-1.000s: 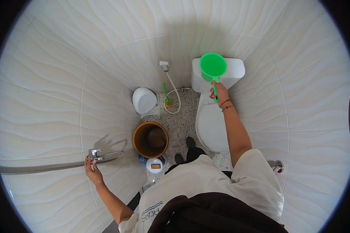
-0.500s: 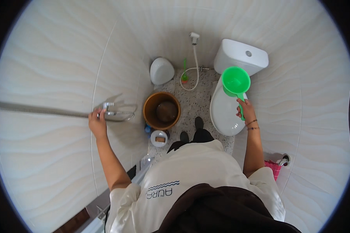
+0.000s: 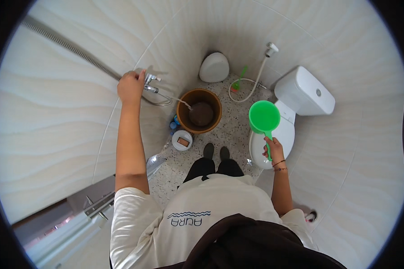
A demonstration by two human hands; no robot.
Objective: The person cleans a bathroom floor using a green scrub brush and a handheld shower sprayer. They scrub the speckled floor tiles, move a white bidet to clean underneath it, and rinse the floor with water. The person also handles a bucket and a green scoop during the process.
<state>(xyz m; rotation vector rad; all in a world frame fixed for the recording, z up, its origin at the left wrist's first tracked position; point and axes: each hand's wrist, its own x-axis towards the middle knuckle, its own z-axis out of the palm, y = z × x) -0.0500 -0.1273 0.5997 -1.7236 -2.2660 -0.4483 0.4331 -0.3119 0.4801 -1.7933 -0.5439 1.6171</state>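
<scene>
My left hand (image 3: 131,86) is closed round the near end of a chrome wall tap (image 3: 151,85). A thin stream of water arcs from the spout into a brown bucket (image 3: 218,117) on the floor, with water in its bottom. In my right hand (image 3: 274,150) is a bright green dipper (image 3: 264,117), gripped by its handle. The dipper's bowl faces up above the closed white toilet lid (image 3: 280,136), and no water shows in it.
A white toilet tank (image 3: 304,92) stands at the right. Behind the bucket are a white bin (image 3: 214,67), a green-handled brush (image 3: 240,80) and a white bidet hose (image 3: 259,71). A white lidded tub (image 3: 182,140) sits beside the bucket. The floor is speckled.
Water now runs from the tap into the bucket, where none was seen falling before. My view has turned, and the dipper is still in my right hand over the toilet.
</scene>
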